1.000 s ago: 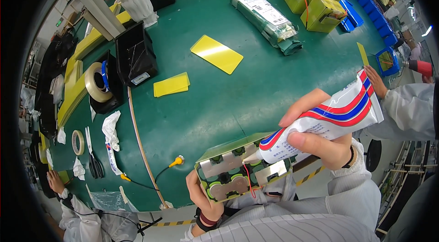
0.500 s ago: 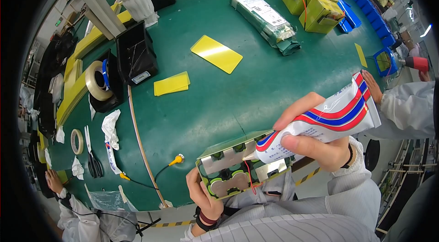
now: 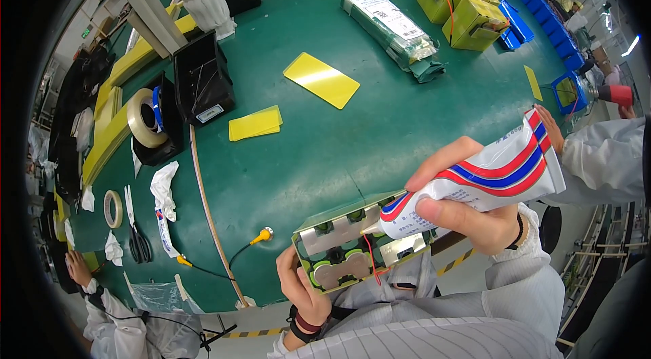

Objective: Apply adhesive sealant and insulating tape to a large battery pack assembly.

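A battery pack with metal strips, green cell holders and a red wire is tilted at the table's near edge. My left hand is closed round its left end. In my right hand is a white glue tube with red and blue stripes, squeezed between thumb and fingers. Its nozzle points down-left at a metal strip near the middle of the pack; whether the tip touches cannot be told. The pack's underside is hidden.
Yellow sheets and a wrapped package lie on the green table. Yellow-green packs stand far right. Left are scissors, a tape roll and black bins. Co-workers' hands show at both sides.
Both hands stay almost where they were, holding the pack and the tube. The view has shifted very slightly; nothing else has visibly moved.
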Demonstrator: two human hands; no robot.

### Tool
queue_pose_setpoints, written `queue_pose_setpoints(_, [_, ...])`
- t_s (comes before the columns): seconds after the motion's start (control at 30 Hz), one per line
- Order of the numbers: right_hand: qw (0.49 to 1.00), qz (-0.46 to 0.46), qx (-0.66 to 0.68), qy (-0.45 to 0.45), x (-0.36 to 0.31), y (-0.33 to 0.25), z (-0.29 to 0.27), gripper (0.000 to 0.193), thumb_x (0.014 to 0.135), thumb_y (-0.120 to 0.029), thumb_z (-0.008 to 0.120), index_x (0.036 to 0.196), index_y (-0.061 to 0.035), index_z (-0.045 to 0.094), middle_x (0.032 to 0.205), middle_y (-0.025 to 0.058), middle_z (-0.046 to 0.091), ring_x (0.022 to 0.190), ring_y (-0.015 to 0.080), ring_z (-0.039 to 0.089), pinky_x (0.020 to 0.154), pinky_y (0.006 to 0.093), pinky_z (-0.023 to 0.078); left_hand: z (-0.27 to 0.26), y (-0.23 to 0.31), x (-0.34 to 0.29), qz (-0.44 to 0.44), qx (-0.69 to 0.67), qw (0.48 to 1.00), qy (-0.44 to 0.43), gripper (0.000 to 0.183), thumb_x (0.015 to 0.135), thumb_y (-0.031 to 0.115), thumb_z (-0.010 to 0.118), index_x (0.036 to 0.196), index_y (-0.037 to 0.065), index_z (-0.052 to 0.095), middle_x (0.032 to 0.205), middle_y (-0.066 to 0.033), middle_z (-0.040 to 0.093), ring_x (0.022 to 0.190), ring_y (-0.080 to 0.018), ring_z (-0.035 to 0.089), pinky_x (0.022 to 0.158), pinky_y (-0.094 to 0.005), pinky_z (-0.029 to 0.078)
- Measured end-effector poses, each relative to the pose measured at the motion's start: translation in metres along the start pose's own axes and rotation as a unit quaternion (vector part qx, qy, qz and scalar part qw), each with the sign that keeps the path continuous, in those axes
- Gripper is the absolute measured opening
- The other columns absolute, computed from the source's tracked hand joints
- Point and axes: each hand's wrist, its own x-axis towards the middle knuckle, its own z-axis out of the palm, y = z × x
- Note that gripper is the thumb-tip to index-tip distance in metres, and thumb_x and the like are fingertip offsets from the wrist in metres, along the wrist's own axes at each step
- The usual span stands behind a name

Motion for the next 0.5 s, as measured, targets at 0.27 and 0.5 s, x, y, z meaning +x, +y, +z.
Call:
queue_pose_setpoints(0.27, [1.0, -0.003, -0.008, 0.004, -0.0001, -0.0023, 0.0013, 0.02, 0.089, -0.01, 0.07, 0.106, -0.0042, 0.062, 0.092, 0.0043, 0.067, 0.085, 0.0108, 0.065, 0.074, 0.0249, 0.049, 0.0011, 0.0015, 0.0015, 0.009, -0.006, 1.0, 0.005, 0.038, 0.103, 0.021, 0.039, 0.124, -0.007, 0.05, 0.114, -0.0188, 0.054, 0.098, -0.0273, 0.058, 0.087, -0.0349, 0.046])
queue_pose_setpoints(0.5, [1.0, 0.003, -0.02, 0.006, -0.0004, -0.0035, 0.0021, 0.02, 0.089, -0.011, 0.07, 0.106, -0.0036, 0.063, 0.088, 0.0041, 0.068, 0.083, 0.0108, 0.066, 0.071, 0.0249, 0.05, 0.0015, 0.0015, 0.0016, 0.014, -0.008, 1.0, 0.002, 0.037, 0.103, 0.02, 0.038, 0.126, -0.008, 0.049, 0.115, -0.0188, 0.053, 0.099, -0.0267, 0.058, 0.087, -0.0345, 0.047])
